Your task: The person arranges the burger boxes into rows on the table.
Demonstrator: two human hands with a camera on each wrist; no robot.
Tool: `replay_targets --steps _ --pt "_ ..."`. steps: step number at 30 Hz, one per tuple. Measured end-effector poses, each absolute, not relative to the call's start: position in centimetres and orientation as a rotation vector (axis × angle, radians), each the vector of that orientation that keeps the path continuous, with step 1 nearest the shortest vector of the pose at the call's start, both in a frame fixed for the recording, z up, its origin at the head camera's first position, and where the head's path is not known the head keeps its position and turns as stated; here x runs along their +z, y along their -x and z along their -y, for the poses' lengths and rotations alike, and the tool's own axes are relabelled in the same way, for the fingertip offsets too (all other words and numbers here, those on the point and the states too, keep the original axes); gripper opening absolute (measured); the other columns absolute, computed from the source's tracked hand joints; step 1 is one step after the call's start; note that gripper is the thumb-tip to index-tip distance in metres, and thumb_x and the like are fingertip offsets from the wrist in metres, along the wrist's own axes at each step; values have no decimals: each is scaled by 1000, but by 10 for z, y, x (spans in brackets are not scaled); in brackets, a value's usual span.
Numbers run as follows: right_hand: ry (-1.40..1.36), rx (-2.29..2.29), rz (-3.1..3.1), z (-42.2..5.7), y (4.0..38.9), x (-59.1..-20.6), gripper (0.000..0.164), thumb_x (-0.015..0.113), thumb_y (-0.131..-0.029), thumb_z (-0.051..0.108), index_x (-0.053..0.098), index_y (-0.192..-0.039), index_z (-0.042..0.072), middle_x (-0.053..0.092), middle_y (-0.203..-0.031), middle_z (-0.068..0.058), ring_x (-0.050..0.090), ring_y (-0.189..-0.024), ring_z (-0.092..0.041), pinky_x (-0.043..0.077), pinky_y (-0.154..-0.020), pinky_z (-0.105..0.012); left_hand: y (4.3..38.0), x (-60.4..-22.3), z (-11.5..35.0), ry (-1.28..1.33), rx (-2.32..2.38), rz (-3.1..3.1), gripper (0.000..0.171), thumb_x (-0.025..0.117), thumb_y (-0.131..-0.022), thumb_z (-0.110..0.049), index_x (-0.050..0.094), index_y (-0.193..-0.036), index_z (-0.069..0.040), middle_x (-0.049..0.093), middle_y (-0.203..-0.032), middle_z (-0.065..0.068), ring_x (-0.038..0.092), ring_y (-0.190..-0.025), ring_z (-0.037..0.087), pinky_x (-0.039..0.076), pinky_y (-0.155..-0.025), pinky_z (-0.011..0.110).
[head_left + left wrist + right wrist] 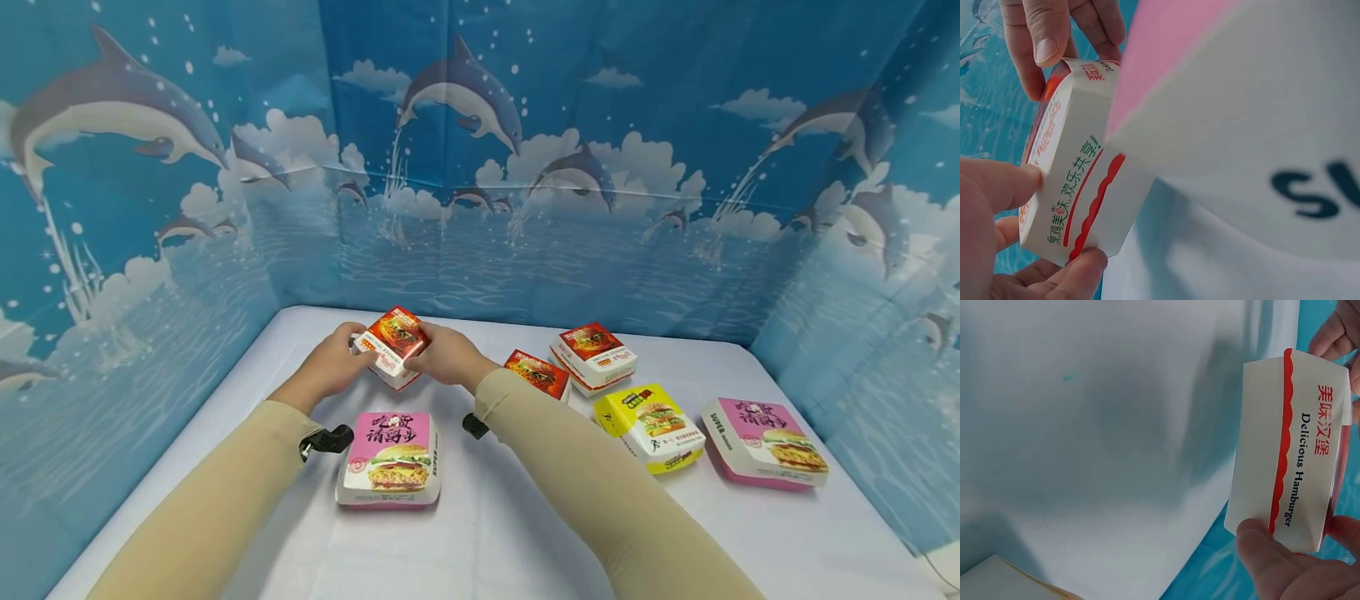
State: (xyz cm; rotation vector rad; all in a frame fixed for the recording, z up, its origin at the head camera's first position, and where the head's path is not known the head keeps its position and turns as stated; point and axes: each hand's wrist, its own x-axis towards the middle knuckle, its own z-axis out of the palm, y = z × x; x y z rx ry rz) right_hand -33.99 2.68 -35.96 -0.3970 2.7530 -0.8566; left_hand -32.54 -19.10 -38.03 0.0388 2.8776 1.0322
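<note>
A red-and-white burger box (392, 343) is held between both hands at the back left of the table. My left hand (330, 364) grips its left end; in the left wrist view its thumb and fingers bend around the box's corner. At the opposite end, my right hand (450, 354) pinches the box. The right wrist view shows the box's white side (1297, 456) tilted, with that hand's fingers (1260, 550) against its lower end. A pink burger box (392, 460) lies just below the hands and looms large in the left wrist view. The held box's underside is hidden.
Right of my right forearm lie two more red-and-white boxes (592, 357), one partly behind the sleeve. A yellow burger box (651, 427) and another pink box (768, 442) stand farther right. Dolphin-print curtains (465, 242) enclose the white-covered table (480, 542).
</note>
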Motion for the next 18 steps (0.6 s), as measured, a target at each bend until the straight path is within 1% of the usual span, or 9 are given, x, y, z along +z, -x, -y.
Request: replay_targets --steps 5,8,11,13,18 --pt "391 -885 -2754 -28 341 -360 92 79 -95 43 30 -168 17 46 -165 -7 53 -143 -24 50 -113 -43 328 -382 191 -47 990 -2887 72 60 -104 -39 33 -161 -5 46 -157 29 48 -143 44 43 -114 61" --pt "404 -872 -2767 -28 340 -360 95 80 -93 45 29 -168 16 46 -164 -11 54 -139 -25 50 -111 -43 328 -381 191 -55 984 -2879 71 60 -104 -40 34 -161 -6 47 -156 28 49 -142 43 43 -114 61" --pt "421 -845 -2785 -29 340 -361 97 81 -92 46 30 -168 16 46 -161 -15 54 -136 -26 50 -111 -43 328 -381 191 -82 985 -2877 70 61 -104 -40 37 -160 -7 50 -153 27 52 -137 41 45 -110 59" --pt "418 -838 -2785 -30 340 -362 98 82 -91 47 29 -168 16 44 -162 -17 53 -137 -28 49 -111 -44 328 -382 191 -98 990 -2873 68 62 -103 -40 39 -159 -7 52 -150 27 54 -132 40 47 -107 58" --pt "388 -855 -2763 -31 341 -366 101 85 -89 45 28 -168 19 36 -167 -19 52 -139 -30 48 -112 -46 328 -383 191 -104 993 -2855 66 63 -103 -41 41 -157 -9 56 -144 25 57 -122 36 50 -99 53"
